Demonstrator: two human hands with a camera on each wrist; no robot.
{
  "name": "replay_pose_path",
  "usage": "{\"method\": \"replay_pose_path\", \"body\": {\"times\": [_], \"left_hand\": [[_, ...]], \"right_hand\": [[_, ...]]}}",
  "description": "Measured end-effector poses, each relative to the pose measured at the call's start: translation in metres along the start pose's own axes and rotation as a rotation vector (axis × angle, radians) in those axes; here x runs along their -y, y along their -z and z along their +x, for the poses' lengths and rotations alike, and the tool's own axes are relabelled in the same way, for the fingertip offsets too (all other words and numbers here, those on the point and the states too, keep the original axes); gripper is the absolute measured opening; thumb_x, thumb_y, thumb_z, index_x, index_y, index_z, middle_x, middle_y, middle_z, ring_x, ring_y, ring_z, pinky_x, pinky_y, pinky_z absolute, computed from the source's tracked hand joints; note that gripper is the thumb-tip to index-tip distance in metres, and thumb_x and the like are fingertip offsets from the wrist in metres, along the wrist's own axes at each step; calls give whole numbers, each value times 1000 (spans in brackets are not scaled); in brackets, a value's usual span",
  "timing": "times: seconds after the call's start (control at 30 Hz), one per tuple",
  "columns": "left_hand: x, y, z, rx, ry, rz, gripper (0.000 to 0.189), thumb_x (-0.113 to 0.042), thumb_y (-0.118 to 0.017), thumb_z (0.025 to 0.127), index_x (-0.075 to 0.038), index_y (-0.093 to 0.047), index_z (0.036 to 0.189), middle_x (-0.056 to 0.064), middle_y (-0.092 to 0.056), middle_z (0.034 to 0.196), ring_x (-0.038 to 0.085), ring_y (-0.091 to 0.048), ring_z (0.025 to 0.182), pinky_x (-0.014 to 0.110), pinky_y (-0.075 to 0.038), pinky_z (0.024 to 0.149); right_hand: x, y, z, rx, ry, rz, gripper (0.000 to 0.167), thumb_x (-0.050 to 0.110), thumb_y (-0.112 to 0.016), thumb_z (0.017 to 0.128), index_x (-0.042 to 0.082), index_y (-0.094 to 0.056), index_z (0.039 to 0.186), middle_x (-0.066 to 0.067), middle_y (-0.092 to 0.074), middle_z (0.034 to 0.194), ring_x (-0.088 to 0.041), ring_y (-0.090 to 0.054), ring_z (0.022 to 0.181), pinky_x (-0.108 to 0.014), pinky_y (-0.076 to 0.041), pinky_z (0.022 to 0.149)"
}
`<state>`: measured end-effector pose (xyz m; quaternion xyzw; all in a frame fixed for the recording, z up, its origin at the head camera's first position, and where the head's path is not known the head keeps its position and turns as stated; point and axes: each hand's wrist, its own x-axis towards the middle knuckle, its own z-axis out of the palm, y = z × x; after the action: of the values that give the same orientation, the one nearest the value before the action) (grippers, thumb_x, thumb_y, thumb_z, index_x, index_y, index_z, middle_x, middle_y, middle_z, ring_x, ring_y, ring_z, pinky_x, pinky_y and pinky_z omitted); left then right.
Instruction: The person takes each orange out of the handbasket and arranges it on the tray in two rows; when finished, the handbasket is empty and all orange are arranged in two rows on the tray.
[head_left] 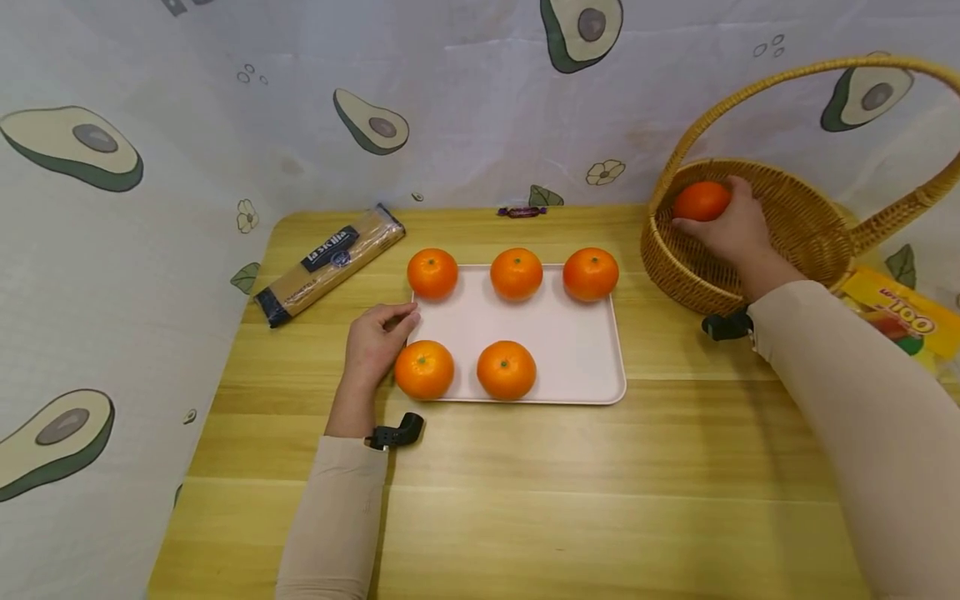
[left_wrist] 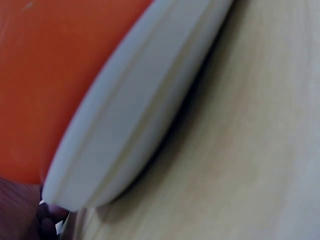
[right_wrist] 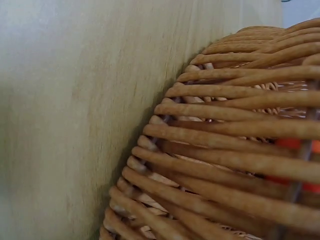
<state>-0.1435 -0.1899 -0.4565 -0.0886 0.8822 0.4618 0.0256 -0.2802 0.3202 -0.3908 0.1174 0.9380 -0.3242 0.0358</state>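
Observation:
In the head view my right hand [head_left: 738,225] holds an orange [head_left: 701,201] inside the wicker basket [head_left: 678,279], at its left side. Through the weave in the right wrist view, a bit of orange colour shows. My left hand [head_left: 375,346] pinches the left edge of the pale pink tray [head_left: 570,342] between thumb and fingers. Oranges sit on that tray: three along the far side, one [head_left: 432,273] at its left corner, and two along the near side, one [head_left: 424,369] close beside my left hand. The left wrist view is filled by an orange [left_wrist: 55,85] and the tray's rim [left_wrist: 130,105].
A pack of spaghetti [head_left: 330,265] lies at the table's back left. A purple wrapped candy [head_left: 522,212] is near the back edge. Right of the basket, partly behind my right sleeve, lies a yellow snack packet [head_left: 911,312]. The basket's tall handle [head_left: 750,87] arches above it.

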Motion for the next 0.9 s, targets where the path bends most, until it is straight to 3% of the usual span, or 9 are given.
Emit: {"method": "replay_pose_path", "body": {"times": [0.57,0.9], "left_hand": [[0,-1,0,-6,-22,26,32,-34,-69,98,-19,-74,126,7,-70,130,28,-61,125,45,-47,111],[0,-1,0,-7,-23,14,32,-33,-70,98,-19,-75,125,7,-71,127,27,-63,117,44,-51,104]], "right_hand": [[-4,1,0,12,-15,64,99,51,-61,95,10,-3,164,-28,-16,167,-53,-26,149,-69,-28,118],[1,5,-7,-56,-83,242,94,55,-61,93,23,-10,165,-16,-14,170,-40,-27,152,-56,-29,123]]}}
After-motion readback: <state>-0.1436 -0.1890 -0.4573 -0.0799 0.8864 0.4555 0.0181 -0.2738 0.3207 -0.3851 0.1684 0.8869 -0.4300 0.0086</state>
